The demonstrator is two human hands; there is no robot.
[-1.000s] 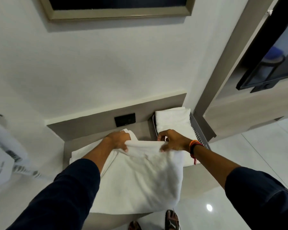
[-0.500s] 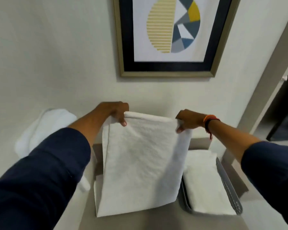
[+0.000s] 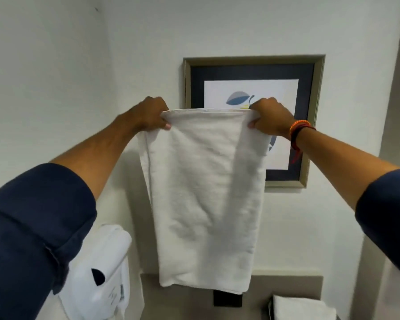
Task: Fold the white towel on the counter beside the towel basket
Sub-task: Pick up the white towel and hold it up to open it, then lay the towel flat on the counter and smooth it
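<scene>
The white towel (image 3: 204, 195) hangs in the air in front of the wall, doubled over and falling straight down. My left hand (image 3: 151, 116) pinches its top left corner and my right hand (image 3: 269, 117) pinches its top right corner, both raised at arm's length. The towel's bottom edge hangs just above the grey backsplash. At the bottom right, the towel basket (image 3: 270, 307) shows only its dark rim, with a folded white towel (image 3: 303, 307) inside. The counter itself is out of view.
A framed picture (image 3: 310, 125) hangs on the wall behind the towel. A white wall-mounted appliance (image 3: 102, 280) sits at the lower left. A black socket plate (image 3: 226, 299) is on the grey backsplash (image 3: 293, 285) under the towel.
Both hands have lifted the towel from the counter up high in front of the picture. It now hangs free, and my view has tilted upward.
</scene>
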